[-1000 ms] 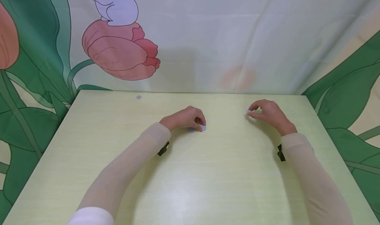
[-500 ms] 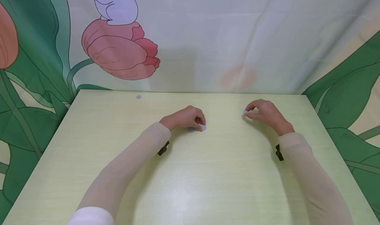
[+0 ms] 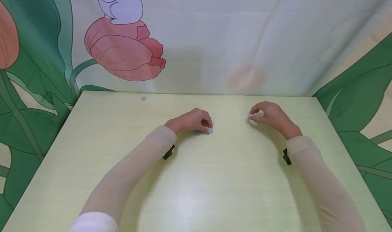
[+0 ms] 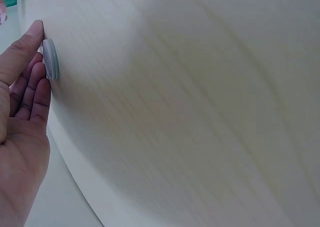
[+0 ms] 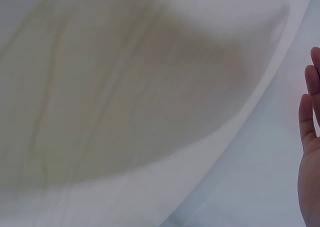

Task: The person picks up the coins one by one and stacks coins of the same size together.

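Observation:
In the head view, my left hand (image 3: pixel 192 120) is low over the middle of the table, pinching a small pale round disc (image 3: pixel 210 130) at its fingertips. Just beneath that hand, another round disc (image 3: pixel 197 132) lies on the table. The left wrist view shows a round disc with a layered edge (image 4: pixel 50 59) right beside the thumb and fingers. Farther right, my right hand (image 3: pixel 271 116) pinches a small pale disc (image 3: pixel 249 115) between thumb and index finger, close over the table. Only part of the right hand (image 5: pixel 312 137) enters the right wrist view; its disc is out of frame there.
One more pale disc (image 3: pixel 143 98) lies near the back edge of the light wooden table (image 3: pixel 196 184). Behind it hangs a printed curtain (image 3: pixel 199 38) with flowers, leaves and a white animal. Black straps show under both wrists.
My right hand has moved slightly left with its disc, towards the left hand. The left hand stays in place with its disc.

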The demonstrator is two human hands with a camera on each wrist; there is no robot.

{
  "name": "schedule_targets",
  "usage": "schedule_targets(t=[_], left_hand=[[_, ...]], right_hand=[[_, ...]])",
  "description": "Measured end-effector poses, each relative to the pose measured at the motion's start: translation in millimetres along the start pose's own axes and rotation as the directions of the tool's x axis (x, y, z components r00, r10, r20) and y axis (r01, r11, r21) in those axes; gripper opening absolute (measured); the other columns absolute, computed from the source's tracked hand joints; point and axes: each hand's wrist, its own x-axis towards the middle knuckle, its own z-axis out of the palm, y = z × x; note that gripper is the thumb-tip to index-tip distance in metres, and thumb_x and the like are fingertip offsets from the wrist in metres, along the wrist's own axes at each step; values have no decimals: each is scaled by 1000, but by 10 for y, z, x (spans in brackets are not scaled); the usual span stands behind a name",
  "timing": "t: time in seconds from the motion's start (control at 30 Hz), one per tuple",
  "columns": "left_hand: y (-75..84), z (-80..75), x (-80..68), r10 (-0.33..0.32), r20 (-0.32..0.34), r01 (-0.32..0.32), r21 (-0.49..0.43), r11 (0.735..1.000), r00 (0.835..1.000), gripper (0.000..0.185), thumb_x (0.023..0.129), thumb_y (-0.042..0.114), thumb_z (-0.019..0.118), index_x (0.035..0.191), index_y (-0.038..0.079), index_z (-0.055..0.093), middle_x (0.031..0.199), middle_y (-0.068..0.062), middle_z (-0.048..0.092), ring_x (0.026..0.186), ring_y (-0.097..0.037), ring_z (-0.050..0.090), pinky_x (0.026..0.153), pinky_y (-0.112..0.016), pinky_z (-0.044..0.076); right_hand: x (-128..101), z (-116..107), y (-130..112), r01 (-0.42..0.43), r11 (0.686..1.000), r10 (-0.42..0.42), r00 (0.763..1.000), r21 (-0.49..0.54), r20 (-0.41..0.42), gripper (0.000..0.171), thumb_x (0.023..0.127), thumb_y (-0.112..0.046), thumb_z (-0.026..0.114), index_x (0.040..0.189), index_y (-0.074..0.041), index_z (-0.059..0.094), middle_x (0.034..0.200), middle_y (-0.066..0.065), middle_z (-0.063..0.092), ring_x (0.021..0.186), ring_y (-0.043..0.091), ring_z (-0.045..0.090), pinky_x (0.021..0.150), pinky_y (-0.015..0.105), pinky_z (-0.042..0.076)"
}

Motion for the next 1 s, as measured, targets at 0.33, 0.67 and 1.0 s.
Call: schedule_targets(t=[0.33, 0.67, 1.0], left_hand=[[-18, 7, -4, -2, -2, 2, -12, 1000, 1000, 18, 87, 16, 83, 103, 12, 76, 102, -1, 66, 92, -16, 59, 83, -26, 51], [-14, 6, -1, 2, 2, -2, -23, 1000, 1000, 19, 87, 16, 83, 104, 11, 76, 103, -1, 66, 93, -16, 60, 84, -26, 51], [-29, 2, 13, 10, 3, -10, -11, 1000, 1000, 19, 86, 16, 83, 103, 11, 76, 103, -1, 66, 92, -15, 60, 83, -25, 51]], right_hand=[[10, 23, -50, 11, 1000, -11, 1000, 16, 13, 23, 92, -30, 78, 104, -11, 74, 106, 7, 70, 104, 29, 62, 94, 48, 48], [22, 34, -129, 35, 999, -36, 999, 29, 23, 22, 91, -27, 79, 103, -9, 75, 106, 8, 71, 104, 30, 63, 95, 47, 48], [36, 79, -179, 87, 996, -88, 996, 26, 14, 22, 90, -29, 80, 102, -11, 75, 104, 6, 72, 103, 29, 64, 93, 46, 49]])
